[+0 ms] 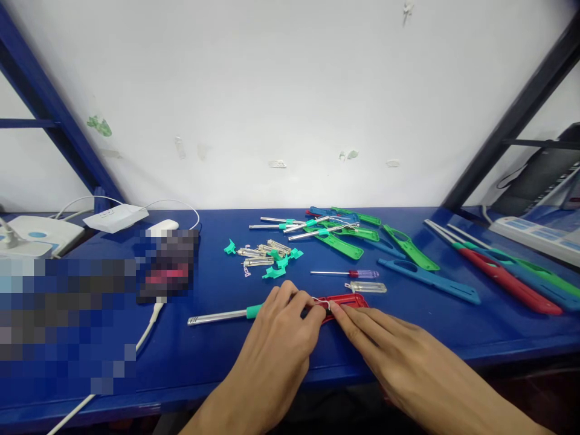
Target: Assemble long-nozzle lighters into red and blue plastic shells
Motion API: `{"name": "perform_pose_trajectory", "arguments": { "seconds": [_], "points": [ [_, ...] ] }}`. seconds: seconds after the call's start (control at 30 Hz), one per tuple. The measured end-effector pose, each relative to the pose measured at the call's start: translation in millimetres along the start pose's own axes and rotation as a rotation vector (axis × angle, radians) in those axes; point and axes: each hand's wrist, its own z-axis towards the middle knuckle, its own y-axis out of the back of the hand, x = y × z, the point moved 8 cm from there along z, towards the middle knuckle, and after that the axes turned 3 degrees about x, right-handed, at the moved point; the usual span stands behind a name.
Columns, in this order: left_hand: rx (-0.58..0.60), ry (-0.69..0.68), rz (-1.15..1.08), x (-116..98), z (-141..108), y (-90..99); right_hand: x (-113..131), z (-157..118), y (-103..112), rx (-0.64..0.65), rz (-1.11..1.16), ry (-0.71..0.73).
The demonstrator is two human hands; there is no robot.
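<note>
Just in front of me lies a long-necked lighter in parts: a red handle half shell (359, 299), hollow side up, with a teal collar (254, 311) and a metal tube (218, 317) pointing left. My left hand (286, 323) is closed over the middle of it, fingers curled and hiding most of the inside. My right hand (399, 347) is closed at the shell's right part, its fingertips meeting the left ones at a thin white wire (321, 299) and a small dark part. Behind the shell lie a clear fuel tank (368, 287) and a screwdriver (347, 273).
Teal triggers (274, 272) and clear tanks (259, 261) lie behind my left hand. Farther back are metal tubes (312, 226) and green shells (339, 244). A blue shell (430, 280) and assembled lighters (507, 275) lie right. A white cable (149, 335) crosses the left side.
</note>
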Motion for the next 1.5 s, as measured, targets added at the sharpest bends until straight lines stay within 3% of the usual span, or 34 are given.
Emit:
{"name": "perform_pose_trajectory", "arguments": {
  "seconds": [0.3, 0.8, 1.03, 1.17, 1.33, 1.5],
  "points": [
    [-0.042, 0.027, -0.086, 7.8, 3.1, 2.1, -3.7, -6.1, -7.5, 0.013, 0.14, -0.059],
    [0.13, -0.049, 0.043, -1.8, 3.7, -3.4, -7.8, -0.3, -5.3, 0.053, 0.238, -0.049],
    [0.145, -0.081, 0.045, -4.6, -5.3, -1.9, -53.2, 11.9, -13.7, 0.091, 0.556, -0.247],
    [0.099, -0.051, 0.049, 1.4, -3.7, 8.0, -63.4, 33.2, -25.5, 0.169, 0.524, -0.144],
    [-0.06, 0.024, 0.048, 16.5, -2.7, 30.8, -57.6, 46.4, -29.2, 0.254, 0.491, -0.05],
    [0.001, 0.089, -0.012, 30.6, -2.4, 18.8, -45.5, 41.2, -29.4, 0.218, 0.387, 0.051]
  ]
}}
